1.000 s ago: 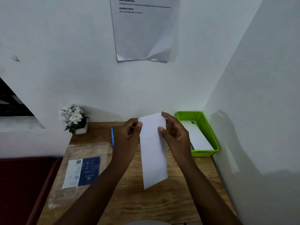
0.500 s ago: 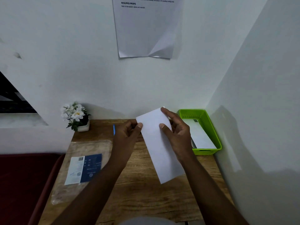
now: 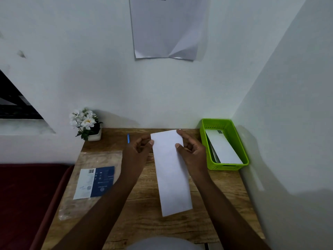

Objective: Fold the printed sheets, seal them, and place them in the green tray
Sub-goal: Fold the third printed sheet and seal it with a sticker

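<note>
**Now holding the folded sheet lengthwise, with the tray off to my right**

Right now I am holding 1 folded sheet (image 3: 171, 170) above the wooden table (image 3: 144, 213), and both my hands are gripping it at its far end. My left hand (image 3: 139, 150) is pinching the left edge with the thumb on top. My right hand (image 3: 191, 150) is pinching the right edge, thumb on the face and a finger reaching over the far corner. Neither hand is opening wide; both are closing narrowly on the paper.

The sheet's long axis is running away from me and toward me, tilting slightly so the near end is drifting to my right. That near end is hanging free, with nothing supporting it.

The green tray (image 3: 204, 141) is sitting in the far right corner of the table, just beside my right hand and well apart from my left. At least 2 white pieces (image 3: 223, 150) are already lying in it, their long sides running roughly the same way as my sheet.

I am judging that the right hand is the nearer 1 for the drop, and that the sheet needs little turning to fit. Whether it is sealed, I cannot tell.
</note>
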